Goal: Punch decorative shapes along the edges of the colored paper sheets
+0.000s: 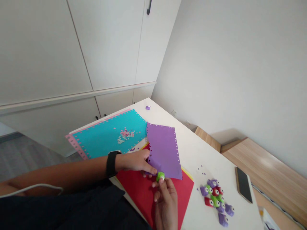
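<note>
My left hand point(136, 161), with a black watch on the wrist, pinches the near edge of a purple paper sheet point(165, 150) whose borders carry rows of punched holes. My right hand point(166, 199) grips a small green paper punch point(160, 176) clamped on that same edge, thumb pressed on top. Beneath the purple sheet lies a red sheet point(144, 191), with a yellow sheet's edge point(188, 172) showing under it.
A teal sheet point(107, 135) over a pink one holds a pile of paper bits point(126, 134). Several purple, red and green punches point(216, 199) cluster at the right, beside a black phone point(243, 184). One purple punch point(148, 107) sits at the white table's far corner point(192, 150).
</note>
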The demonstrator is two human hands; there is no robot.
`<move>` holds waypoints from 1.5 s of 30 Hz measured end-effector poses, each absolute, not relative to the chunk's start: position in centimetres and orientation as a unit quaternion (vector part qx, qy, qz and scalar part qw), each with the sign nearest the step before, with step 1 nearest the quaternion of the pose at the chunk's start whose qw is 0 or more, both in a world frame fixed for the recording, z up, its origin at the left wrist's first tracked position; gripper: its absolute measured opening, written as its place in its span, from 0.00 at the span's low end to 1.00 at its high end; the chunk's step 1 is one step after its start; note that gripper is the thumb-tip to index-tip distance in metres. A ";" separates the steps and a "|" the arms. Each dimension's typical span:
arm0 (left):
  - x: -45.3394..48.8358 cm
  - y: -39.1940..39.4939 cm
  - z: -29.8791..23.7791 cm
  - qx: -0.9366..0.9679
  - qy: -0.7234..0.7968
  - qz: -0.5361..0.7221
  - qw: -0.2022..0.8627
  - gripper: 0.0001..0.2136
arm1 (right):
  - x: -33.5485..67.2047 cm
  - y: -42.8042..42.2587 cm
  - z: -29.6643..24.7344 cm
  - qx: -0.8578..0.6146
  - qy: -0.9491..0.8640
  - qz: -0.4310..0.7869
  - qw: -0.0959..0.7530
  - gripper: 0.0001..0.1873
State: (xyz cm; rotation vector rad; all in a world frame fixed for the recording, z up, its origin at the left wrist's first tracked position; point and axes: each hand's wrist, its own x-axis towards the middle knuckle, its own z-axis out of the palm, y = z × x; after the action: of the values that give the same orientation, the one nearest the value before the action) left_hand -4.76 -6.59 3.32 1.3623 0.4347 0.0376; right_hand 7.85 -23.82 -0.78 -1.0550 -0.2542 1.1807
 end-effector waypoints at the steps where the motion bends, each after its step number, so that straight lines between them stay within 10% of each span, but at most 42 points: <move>1: -4.8 -6.6 3.3 0.622 0.200 0.018 0.757 0.15 | 7.9 -23.8 -0.9 -0.471 -0.116 0.529 0.696 0.12; 45: -4.7 -7.0 2.7 0.615 0.199 0.043 0.762 0.19 | 7.3 -23.0 -0.5 -0.456 -0.081 0.501 0.731 0.13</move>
State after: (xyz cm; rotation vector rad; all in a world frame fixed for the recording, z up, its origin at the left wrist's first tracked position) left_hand -4.67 -7.02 2.70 1.3374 0.4319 0.0936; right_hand 7.35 -22.98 -0.54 -1.0037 -0.1792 1.1035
